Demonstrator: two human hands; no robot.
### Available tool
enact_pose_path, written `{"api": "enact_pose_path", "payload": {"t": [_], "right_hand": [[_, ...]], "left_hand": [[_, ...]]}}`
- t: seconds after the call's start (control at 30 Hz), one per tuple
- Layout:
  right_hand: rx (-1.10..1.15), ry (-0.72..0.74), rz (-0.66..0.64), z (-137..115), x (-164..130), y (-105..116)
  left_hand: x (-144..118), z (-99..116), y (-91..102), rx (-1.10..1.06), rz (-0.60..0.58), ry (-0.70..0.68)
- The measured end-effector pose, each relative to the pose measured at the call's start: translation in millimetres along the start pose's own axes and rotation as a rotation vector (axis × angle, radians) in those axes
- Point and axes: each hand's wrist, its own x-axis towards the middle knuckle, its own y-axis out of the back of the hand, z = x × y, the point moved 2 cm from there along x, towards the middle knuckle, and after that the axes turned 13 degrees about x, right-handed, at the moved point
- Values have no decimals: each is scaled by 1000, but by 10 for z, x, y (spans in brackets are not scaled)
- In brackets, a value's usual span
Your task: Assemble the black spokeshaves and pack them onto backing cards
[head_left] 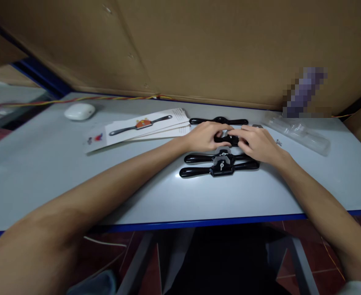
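My left hand (pixel 205 136) is curled around the left side of a black spokeshave (pixel 232 140), its fingers closed on the body. From the other side, my right hand (pixel 256 143) has its fingers bent over the middle and right part of the same spokeshave, partly hiding it. Whether a small part sits between the right fingertips cannot be made out. Just in front lie two more black spokeshaves, a nearer spokeshave (pixel 222 168) and a farther spokeshave (pixel 199 158), each with a grey blade at its middle. Behind my hands rests another spokeshave (pixel 220 120) with no blade showing.
Printed cards (pixel 143 125) with a spokeshave picture overlap to the left. A loose grey blade (pixel 257 126) shows behind my right hand, with small metal screws (pixel 279 142) beside it. Clear plastic packaging (pixel 303 133), a white case (pixel 79 111) and a twisted wire (pixel 107 98) lie farther out.
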Motion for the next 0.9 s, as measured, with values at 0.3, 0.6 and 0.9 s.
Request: {"api": "enact_pose_path", "payload": {"t": [0.3, 0.6, 0.9], "right_hand": [[-29, 32, 36, 21, 17, -43], [-52, 56, 36, -12, 63, -78], [-246, -24, -49, -201, 120, -15]], "left_hand": [[2, 4, 4, -15, 1, -4], [0, -15, 3, -20, 9, -17], [6, -6, -7, -23, -2, 6]]}}
